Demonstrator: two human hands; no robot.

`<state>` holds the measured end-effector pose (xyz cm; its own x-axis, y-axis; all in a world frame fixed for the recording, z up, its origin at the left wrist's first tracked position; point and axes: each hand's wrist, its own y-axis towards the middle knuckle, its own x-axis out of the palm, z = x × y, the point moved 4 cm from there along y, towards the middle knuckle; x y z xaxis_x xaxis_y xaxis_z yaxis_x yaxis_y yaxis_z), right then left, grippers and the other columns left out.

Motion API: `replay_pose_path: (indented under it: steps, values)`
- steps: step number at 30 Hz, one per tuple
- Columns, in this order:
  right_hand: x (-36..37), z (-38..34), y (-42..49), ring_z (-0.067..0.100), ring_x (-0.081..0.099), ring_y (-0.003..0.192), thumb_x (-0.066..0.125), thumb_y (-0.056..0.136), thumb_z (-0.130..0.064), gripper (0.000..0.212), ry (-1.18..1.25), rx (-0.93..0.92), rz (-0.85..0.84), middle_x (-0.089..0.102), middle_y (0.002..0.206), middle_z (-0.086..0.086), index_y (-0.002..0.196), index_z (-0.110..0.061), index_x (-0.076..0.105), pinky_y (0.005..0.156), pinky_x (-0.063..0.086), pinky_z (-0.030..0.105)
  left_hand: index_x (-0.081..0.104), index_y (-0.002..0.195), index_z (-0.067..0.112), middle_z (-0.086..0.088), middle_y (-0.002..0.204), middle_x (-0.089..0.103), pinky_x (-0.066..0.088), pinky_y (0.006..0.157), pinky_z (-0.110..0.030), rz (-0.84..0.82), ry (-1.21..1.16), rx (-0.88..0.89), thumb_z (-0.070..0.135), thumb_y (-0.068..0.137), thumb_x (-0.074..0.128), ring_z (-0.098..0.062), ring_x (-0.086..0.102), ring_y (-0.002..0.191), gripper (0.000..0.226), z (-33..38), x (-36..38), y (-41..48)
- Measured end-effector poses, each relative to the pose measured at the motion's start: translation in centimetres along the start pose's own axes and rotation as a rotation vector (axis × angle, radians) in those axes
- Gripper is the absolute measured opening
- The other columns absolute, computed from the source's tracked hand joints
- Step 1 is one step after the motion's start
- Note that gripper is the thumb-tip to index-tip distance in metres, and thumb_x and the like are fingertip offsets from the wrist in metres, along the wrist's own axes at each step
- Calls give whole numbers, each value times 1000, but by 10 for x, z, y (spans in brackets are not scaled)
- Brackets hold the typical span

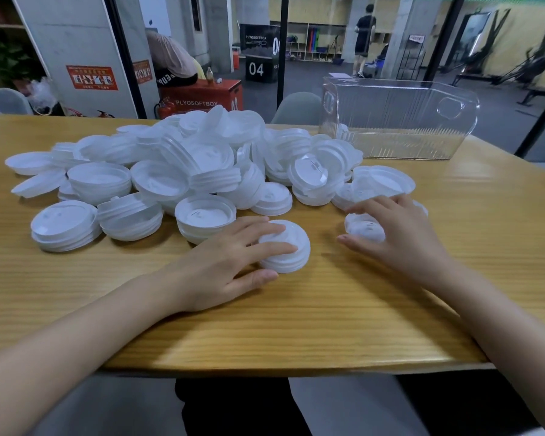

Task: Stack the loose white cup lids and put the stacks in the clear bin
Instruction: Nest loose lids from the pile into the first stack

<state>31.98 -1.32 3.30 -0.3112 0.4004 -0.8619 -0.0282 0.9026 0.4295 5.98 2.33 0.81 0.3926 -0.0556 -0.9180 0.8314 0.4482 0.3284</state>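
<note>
Left hand (233, 256) spread flat on near lid stack (291, 251). Right hand (401, 236) curled round one lid (364, 228). Clear bin (406, 121) far right.

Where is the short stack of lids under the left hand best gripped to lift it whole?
Around its lowest, widest rim, from above, with thumb on the near side and fingers on the far side. The short stack sits flat on the table, so a pinch higher up would likely lift only the top lids. The left hand lies over it.
</note>
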Motion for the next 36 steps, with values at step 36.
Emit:
replay_pose_path:
  steps: [36]
  values:
    - [9,19,-3,15,53,86,66,92,-21,26,236,233,54,53,106,2,117,-14,68,75,34,8,41,128,50,29,125,53,34,102,-7,62,-495,-283,53,72,81,7,49,123,69,-11,5,24]
